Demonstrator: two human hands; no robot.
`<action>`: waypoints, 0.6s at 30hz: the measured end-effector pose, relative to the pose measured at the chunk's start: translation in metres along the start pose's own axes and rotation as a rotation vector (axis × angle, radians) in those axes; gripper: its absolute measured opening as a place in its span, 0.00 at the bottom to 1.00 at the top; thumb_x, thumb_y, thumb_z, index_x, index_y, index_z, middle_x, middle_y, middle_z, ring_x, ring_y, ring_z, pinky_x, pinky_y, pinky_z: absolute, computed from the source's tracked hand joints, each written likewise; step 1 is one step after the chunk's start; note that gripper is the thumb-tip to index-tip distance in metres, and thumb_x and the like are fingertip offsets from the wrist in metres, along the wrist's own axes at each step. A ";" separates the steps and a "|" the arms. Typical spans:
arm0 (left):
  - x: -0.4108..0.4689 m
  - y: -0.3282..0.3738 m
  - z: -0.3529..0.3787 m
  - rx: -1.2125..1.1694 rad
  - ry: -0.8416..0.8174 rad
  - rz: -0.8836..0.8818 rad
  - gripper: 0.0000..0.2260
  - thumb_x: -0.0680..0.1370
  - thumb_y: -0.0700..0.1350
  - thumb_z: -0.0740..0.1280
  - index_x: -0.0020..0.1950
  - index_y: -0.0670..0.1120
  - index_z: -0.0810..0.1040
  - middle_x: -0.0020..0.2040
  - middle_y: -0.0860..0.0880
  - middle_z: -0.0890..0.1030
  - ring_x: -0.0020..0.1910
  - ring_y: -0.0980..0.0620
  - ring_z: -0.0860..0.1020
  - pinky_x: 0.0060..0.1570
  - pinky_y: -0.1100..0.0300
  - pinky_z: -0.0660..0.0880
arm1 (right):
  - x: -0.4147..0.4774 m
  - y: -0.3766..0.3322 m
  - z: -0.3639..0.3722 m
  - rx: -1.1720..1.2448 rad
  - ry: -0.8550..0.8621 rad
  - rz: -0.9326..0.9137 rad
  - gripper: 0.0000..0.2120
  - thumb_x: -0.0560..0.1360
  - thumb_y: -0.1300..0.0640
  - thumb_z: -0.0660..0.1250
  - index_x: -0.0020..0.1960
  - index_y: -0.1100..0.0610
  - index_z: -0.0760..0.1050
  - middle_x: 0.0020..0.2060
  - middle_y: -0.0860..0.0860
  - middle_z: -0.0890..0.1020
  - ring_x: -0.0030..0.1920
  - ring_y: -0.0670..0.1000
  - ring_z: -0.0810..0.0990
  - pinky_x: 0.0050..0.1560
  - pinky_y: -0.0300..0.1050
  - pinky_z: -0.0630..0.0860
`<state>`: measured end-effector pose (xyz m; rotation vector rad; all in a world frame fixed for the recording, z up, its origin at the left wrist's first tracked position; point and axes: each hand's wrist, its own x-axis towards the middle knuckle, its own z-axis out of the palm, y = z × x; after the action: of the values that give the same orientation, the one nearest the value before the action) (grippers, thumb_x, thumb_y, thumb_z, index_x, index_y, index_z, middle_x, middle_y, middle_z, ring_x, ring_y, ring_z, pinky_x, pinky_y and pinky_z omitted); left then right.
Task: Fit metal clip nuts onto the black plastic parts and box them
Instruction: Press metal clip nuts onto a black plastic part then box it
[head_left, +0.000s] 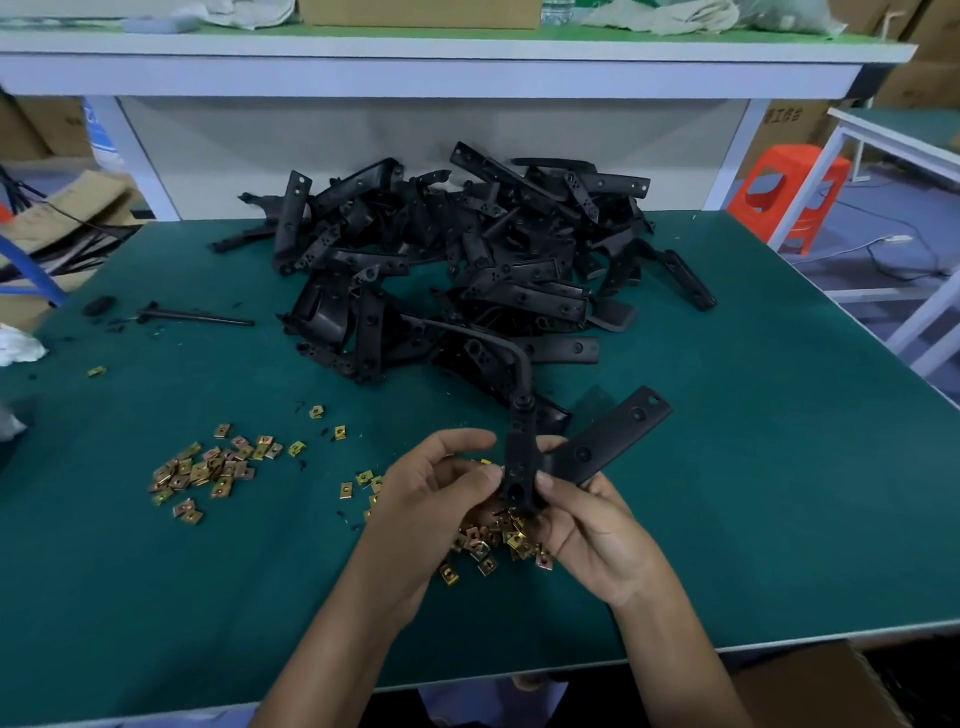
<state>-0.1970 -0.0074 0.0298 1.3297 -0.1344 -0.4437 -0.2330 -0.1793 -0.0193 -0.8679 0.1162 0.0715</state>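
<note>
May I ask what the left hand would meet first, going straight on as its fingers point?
Probably the angled black plastic part held by the right hand, right beside the left hand.

- Our left hand (436, 488) and right hand (592, 530) cover much of the near pile of clip nuts (485, 545).
- The right hand hides part of the black part (597, 447) where it grips.
- We cannot tell whether the left thumb pins one of the clip nuts against it.
- The bottom edge cuts off the cardboard box (810, 686).

Black bracket (597, 447) held above clip nuts (488, 540).
</note>
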 end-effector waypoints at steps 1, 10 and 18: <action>0.000 -0.001 -0.001 -0.009 0.011 -0.001 0.09 0.77 0.35 0.70 0.53 0.47 0.83 0.38 0.46 0.82 0.36 0.52 0.79 0.37 0.62 0.77 | 0.000 0.000 0.000 -0.013 0.008 0.005 0.28 0.69 0.61 0.75 0.67 0.60 0.70 0.53 0.61 0.82 0.49 0.58 0.82 0.39 0.47 0.79; -0.001 -0.013 -0.005 -0.141 0.038 -0.067 0.09 0.77 0.35 0.70 0.53 0.45 0.83 0.39 0.46 0.81 0.35 0.54 0.77 0.34 0.63 0.75 | 0.002 0.004 0.000 -0.058 -0.001 0.019 0.22 0.67 0.61 0.77 0.58 0.57 0.75 0.50 0.59 0.84 0.41 0.55 0.84 0.28 0.43 0.78; 0.003 -0.005 -0.022 0.037 -0.092 -0.093 0.16 0.75 0.36 0.72 0.61 0.50 0.82 0.36 0.47 0.78 0.36 0.54 0.78 0.32 0.64 0.74 | 0.002 0.005 0.001 -0.084 -0.044 0.052 0.18 0.70 0.65 0.77 0.57 0.59 0.77 0.44 0.58 0.82 0.34 0.53 0.83 0.27 0.42 0.79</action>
<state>-0.1882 0.0110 0.0188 1.3559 -0.1585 -0.5843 -0.2312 -0.1759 -0.0227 -0.9469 0.0952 0.1454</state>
